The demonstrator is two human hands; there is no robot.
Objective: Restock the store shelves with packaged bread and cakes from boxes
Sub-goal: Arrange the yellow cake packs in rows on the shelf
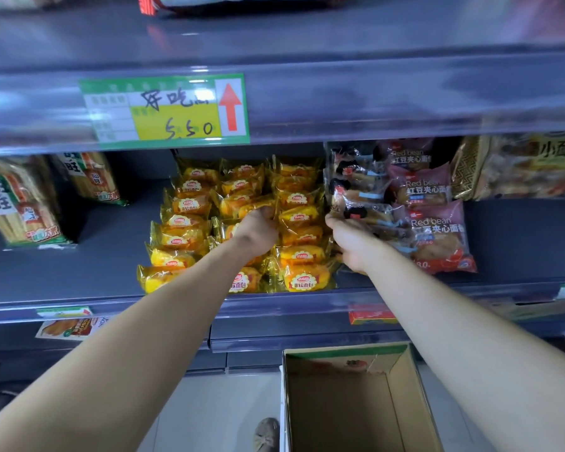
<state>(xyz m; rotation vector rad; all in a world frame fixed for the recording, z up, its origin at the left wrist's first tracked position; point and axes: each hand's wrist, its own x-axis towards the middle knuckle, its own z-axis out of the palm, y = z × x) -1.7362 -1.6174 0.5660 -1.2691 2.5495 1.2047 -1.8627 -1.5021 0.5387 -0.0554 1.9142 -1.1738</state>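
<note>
Bottom right of centre, on the floor: open cardboard box (pixel 346 363), no stock visible inside, a shoe (pixel 266 433) just beside its left wall. Both bare arms reach up to the middle shelf (pixel 79 275). Left hand (pixel 258 231) sits mid-frame on the yellow bread packs (pixel 302 278), grip curled down over one pack in the centre column. Right hand (pixel 351 246) is just right of it, at the seam between the yellow stack and the clear-wrapped buns (pixel 356 190). Its fingers are hidden by wrappers, so can't tell if that grip is clamped or only pushing. Red bean packs (pixel 437 230) lie further right, rice-cracker bags (pixel 26 203) far left, well apart. Handwritten price tag (pixel 165 110) hangs on the shelf edge above.

Judgement: facing-up step, box looks emptied. To do it well: hold the buns aside, square the yellow columns, labels forward, press lightly, since soft bread squashes.
</note>
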